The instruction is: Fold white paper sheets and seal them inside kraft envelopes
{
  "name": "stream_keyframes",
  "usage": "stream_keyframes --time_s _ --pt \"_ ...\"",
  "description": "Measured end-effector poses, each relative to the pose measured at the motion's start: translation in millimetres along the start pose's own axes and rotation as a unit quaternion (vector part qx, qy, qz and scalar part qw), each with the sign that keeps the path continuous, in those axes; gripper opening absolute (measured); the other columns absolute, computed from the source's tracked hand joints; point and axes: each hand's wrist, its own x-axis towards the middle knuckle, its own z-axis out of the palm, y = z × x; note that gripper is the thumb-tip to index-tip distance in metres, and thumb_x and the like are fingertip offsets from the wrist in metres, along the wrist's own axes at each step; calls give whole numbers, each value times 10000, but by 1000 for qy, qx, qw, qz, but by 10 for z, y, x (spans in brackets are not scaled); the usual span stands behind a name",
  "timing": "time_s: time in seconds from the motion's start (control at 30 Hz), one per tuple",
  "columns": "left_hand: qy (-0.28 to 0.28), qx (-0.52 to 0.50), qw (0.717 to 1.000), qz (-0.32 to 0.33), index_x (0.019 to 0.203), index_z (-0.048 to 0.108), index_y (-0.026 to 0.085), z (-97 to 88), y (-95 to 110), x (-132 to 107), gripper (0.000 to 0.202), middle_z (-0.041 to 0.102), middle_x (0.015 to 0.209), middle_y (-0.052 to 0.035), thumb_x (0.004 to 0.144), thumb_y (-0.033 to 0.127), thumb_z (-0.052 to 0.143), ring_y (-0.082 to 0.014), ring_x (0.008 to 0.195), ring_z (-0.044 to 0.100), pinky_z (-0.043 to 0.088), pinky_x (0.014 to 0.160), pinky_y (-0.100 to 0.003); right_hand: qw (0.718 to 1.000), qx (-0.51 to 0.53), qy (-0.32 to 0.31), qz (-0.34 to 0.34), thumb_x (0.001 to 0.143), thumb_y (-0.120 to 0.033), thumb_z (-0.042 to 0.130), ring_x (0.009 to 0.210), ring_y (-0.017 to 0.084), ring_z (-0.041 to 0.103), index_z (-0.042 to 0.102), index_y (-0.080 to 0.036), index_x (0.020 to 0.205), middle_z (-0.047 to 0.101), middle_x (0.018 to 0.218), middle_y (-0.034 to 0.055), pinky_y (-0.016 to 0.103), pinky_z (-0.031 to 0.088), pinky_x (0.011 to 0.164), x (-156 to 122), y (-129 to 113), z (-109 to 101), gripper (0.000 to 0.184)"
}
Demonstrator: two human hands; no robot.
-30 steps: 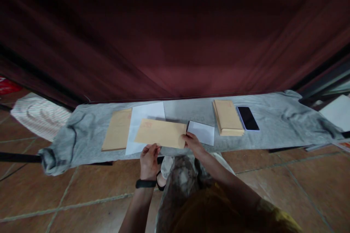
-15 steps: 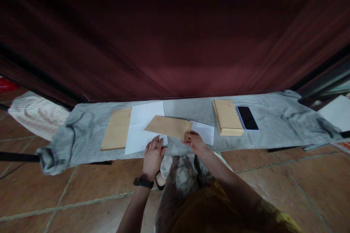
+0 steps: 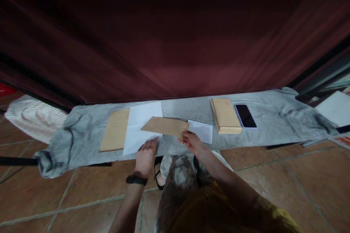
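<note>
Right hand (image 3: 191, 142) pinches brown envelope (image 3: 164, 126); left hand (image 3: 144, 155) flat on white sheet (image 3: 142, 118).

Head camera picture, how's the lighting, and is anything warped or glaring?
Head view: dim overall, and the red curtain falls to near black at the top. Head view: the light is brightest on the grey cloth and the brown envelope held in the right hand. Head view: the wide lens bows the cloth's long edges. Head view: the phone screen is dark, with no glare.
</note>
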Motion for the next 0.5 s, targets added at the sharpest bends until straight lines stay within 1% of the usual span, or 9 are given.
stream_keyframes --time_s 0.13,0.2,0.27,0.33,0.5 --pt "58 -66 993 -85 738 699 241 -48 31 -4 161 652 724 -30 734 88 749 -219 739 618 417 688 -234 999 -22 -11 -26 710 -179 694 787 173 695 613 -211 868 723 814 9 322 603 739 36 20 16 181" --pt "80 -77 988 -111 700 694 247 -41 19 12 163 614 642 0 715 109 778 -195 643 576 383 625 -224 998 -47 -16 -38 723 -216 717 810 189 704 606 -215 847 718 794 13 332 605 740 56 29 28 167" --pt "85 -76 986 -121 667 691 252 -28 -10 37 167 590 583 21 699 119 787 -175 570 525 352 586 -221 997 -58 -18 -42 729 -242 731 812 198 707 603 -217 835 712 773 13 335 606 736 70 36 43 167" --pt "86 -87 984 -131 643 693 247 -22 -47 66 159 590 555 27 685 128 790 -163 534 488 324 566 -221 998 -53 -16 -42 729 -247 736 805 197 707 604 -217 834 711 765 13 334 607 737 78 39 61 171" --pt "78 -83 986 -123 626 691 235 -28 -90 100 137 624 569 20 680 142 776 -152 534 487 307 563 -221 999 -45 -1 -30 731 -253 728 798 195 705 610 -217 841 719 773 14 335 605 736 84 44 106 165"
